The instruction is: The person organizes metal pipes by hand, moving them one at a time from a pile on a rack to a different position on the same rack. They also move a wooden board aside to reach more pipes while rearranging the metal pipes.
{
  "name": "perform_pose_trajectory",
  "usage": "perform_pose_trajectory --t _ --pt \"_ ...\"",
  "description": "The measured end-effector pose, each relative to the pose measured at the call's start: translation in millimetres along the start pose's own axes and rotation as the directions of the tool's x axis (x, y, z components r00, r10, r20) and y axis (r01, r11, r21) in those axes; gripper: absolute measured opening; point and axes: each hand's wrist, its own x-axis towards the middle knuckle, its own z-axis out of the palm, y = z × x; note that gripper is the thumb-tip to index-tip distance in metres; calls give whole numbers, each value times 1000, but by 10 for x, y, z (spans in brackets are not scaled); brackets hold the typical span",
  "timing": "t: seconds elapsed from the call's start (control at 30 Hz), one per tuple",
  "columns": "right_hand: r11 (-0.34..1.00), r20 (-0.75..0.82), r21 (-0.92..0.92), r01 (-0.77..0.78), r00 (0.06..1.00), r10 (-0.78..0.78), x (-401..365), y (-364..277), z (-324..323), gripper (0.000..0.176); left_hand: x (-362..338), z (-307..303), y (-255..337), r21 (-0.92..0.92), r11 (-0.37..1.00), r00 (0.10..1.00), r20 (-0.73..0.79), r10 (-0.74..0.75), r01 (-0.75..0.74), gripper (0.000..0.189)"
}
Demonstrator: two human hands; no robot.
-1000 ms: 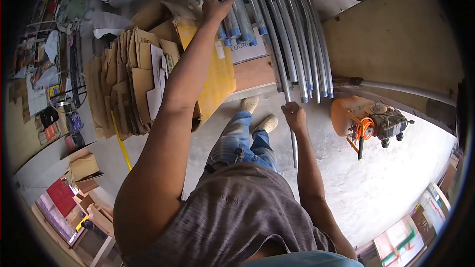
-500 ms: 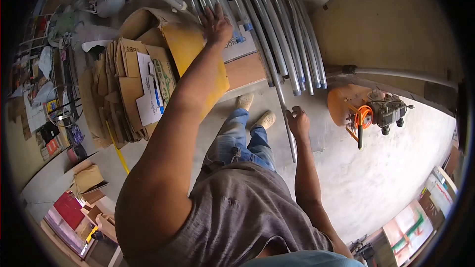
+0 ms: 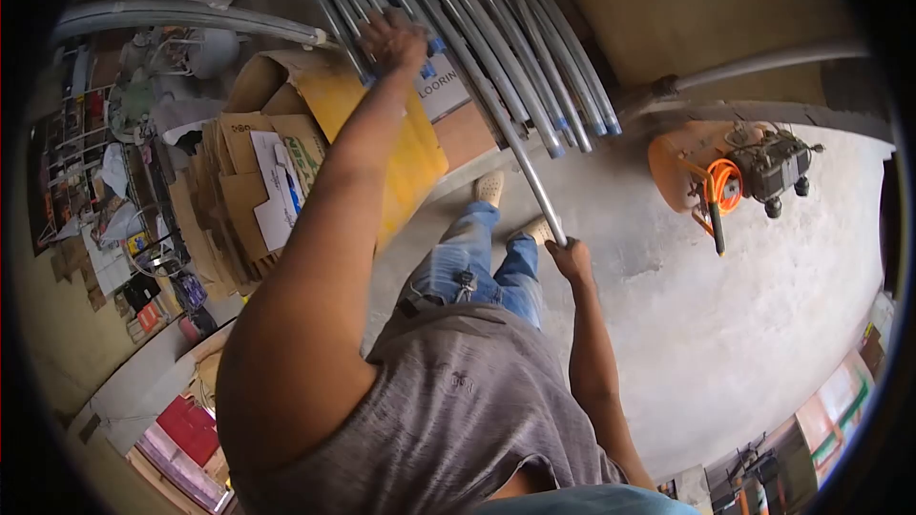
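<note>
Several long metal pipes [image 3: 515, 48], some with blue ends, lie side by side at the top of the view. One metal pipe [image 3: 536, 186] sticks out toward me past the others. My right hand [image 3: 572, 260] is closed around its near end, just right of my feet. Over the left part of the row, my left hand [image 3: 393, 41] rests with fingers spread, on or just above the pipes; contact is hard to make out. Beneath the pipe ends sits a box [image 3: 444, 91] with printed lettering.
Left of the pipes stand a yellow sheet [image 3: 382, 143] and a stack of folded cardboard [image 3: 239, 181]. An orange air compressor [image 3: 687, 157] with a coiled orange hose stands on the floor at right. Another bundle of pipes [image 3: 191, 17] juts in at upper left.
My right hand has gone from beside the protruding pipe to gripping its near end, which now sits higher in view. My left hand has shifted slightly left. The whole view has turned somewhat.
</note>
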Motion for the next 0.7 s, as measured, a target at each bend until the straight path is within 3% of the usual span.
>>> perform_pose_trajectory --t 0.07,0.1,0.13,0.2,0.23,0.27,0.3,0.33,0.37,0.43,0.47,0.53,0.57,0.63,0.67,0.7 --pt "1000 -11 1 31 999 -31 -68 -27 -35 48 9 -61 144 -53 982 972 -165 168 -179 70" --pt "998 -28 4 61 998 -61 -93 -8 -46 47 79 -68 216 -231 960 987 -58 149 -158 71" --pt "996 -53 -23 85 995 -86 -76 31 -8 46 110 -2 290 -212 970 992 -72 107 -120 72" --pt "994 -98 -26 108 989 -110 -67 72 29 45 172 -80 397 -364 931 999 50 -2 20 71" --pt "994 -116 0 107 988 -106 -69 60 15 46 237 32 432 -261 964 994 110 -18 47 71" --pt "993 -138 5 121 983 -120 -113 19 -36 46 261 -196 499 -269 957 952 306 -23 110 73" --pt "991 -156 10 131 980 -128 -191 -38 -104 46 269 -44 528 -124 991 970 241 -19 51 70" --pt "995 -131 23 97 987 -93 -271 -127 -200 45 251 -6 540 8 1000 956 294 3 -5 71" --pt "998 -104 36 56 993 -51 -329 -188 -268 45 282 1 511 6 1000 961 278 2 -4 71" --pt "997 -112 56 54 993 -47 -361 -197 -315 44 312 -12 498 -187 966 811 584 -35 176 81" --pt "996 -108 75 42 994 -33 -351 -208 -322 43 283 -86 533 -190 966 816 578 -34 174 81" --pt "994 -136 81 70 989 -59 -276 -149 -267 44 167 -256 618 62 998 784 621 -30 -10 79" --pt "992 -162 86 95 983 -80 -246 -117 -237 45 174 -141 593 64 998 781 624 -28 -15 79" --pt "991 -171 89 101 982 -85 -201 -65 -184 44 126 -6 513 130 964 868 476 144 -231 68" --pt "990 -182 87 114 978 -97 -197 -51 -151 44 123 -14 485 134 961 857 494 148 -243 68" --pt "990 -171 94 107 981 -90 -197 -41 -121 45 136 -313 503 232 905 840 503 202 -357 63"
